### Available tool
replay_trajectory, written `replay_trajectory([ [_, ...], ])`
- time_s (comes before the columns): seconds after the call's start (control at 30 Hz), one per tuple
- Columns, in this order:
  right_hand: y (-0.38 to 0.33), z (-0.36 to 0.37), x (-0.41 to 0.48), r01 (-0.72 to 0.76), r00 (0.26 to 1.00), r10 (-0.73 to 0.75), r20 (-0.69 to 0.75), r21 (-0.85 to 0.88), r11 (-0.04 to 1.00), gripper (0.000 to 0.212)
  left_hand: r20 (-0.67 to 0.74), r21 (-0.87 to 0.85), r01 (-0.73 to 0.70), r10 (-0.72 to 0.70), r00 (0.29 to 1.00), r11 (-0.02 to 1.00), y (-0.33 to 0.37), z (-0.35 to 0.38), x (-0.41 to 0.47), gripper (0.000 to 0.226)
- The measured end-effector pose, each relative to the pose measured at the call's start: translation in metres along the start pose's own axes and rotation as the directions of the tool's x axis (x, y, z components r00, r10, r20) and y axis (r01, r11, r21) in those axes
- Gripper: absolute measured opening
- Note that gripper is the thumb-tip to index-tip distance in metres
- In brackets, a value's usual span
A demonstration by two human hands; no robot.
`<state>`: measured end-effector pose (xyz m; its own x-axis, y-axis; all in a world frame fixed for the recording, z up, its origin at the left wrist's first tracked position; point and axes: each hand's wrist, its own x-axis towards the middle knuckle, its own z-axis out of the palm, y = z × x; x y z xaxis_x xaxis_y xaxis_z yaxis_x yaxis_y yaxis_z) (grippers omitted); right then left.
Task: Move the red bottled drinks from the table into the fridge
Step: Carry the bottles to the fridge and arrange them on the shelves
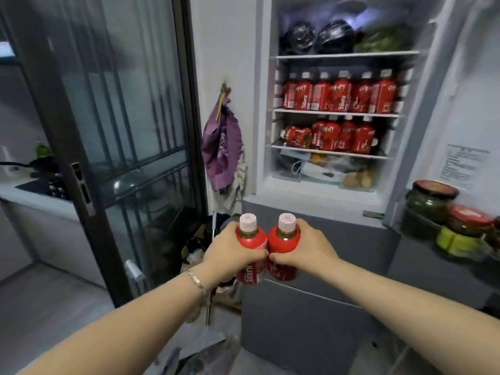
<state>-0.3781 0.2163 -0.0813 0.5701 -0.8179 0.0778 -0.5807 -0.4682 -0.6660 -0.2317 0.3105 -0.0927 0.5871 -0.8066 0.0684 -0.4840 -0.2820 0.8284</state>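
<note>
Head view: left hand (pixel 230 253) clasps left bottle (pixel 251 239) mid-body; right hand (pixel 307 247) clasps right bottle (pixel 284 243); bottles touching.

The room is dim and grey. The strongest light comes from inside the open fridge (pixel 263 104), with bluish glare above its top shelf (pixel 349 54). The glass door (pixel 130 104) at left shows faint reflections. Wide-angle distortion bends the edges, and the whole picture is soft.

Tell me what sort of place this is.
Most likely a home kitchen. There is an open fridge with shelves of red bottled drinks, jars in its door, and a counter beyond the glass door.
</note>
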Motion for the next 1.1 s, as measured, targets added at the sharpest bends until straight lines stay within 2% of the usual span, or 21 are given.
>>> replay_trajectory([
  [0.1,0.014,-0.025,0.066,-0.018,0.997,0.018,-0.077,-0.001,1.0,0.07,0.032,-0.011,-0.071,0.072,0.997,0.997,0.027,0.018,0.075,0.058],
  [0.27,0.039,-0.057,0.175,-0.078,0.974,0.075,-0.213,-0.006,0.997,0.067,0.069,-0.015,-0.162,0.163,0.984,0.987,0.062,0.052,0.202,0.068],
  [0.4,0.05,-0.076,0.253,-0.084,0.927,0.078,-0.368,-0.002,0.996,0.064,0.064,-0.062,-0.272,0.276,0.959,0.96,0.083,0.077,0.292,0.058],
  [0.5,0.052,-0.101,0.319,-0.118,0.831,0.137,-0.539,0.069,0.991,0.057,0.031,-0.131,-0.322,0.329,0.944,0.938,0.106,0.088,0.369,0.054],
  [0.63,0.064,-0.135,0.374,-0.184,0.694,0.176,-0.698,0.064,0.981,0.069,-0.041,-0.115,-0.389,0.387,0.921,0.914,0.129,0.087,0.429,0.063],
  [0.73,0.086,-0.155,0.413,-0.293,0.606,0.217,-0.766,0.04,0.955,0.07,-0.044,-0.097,-0.412,0.41,0.911,0.906,0.141,0.092,0.477,0.068],
  [0.87,0.115,-0.167,0.44,-0.404,0.554,0.254,-0.793,0.01,0.915,0.069,-0.018,-0.056,-0.428,0.428,0.904,0.902,0.141,0.103,0.506,0.068],
  [0.97,0.128,-0.172,0.448,-0.353,0.519,0.189,-0.834,-0.008,0.935,0.071,-0.023,-0.073,-0.424,0.424,0.905,0.903,0.141,0.105,0.514,0.061],
  [1.1,0.141,-0.168,0.456,-0.197,0.499,0.08,-0.863,-0.022,0.98,0.075,-0.045,-0.101,-0.396,0.394,0.918,0.913,0.143,0.103,0.531,0.055],
])
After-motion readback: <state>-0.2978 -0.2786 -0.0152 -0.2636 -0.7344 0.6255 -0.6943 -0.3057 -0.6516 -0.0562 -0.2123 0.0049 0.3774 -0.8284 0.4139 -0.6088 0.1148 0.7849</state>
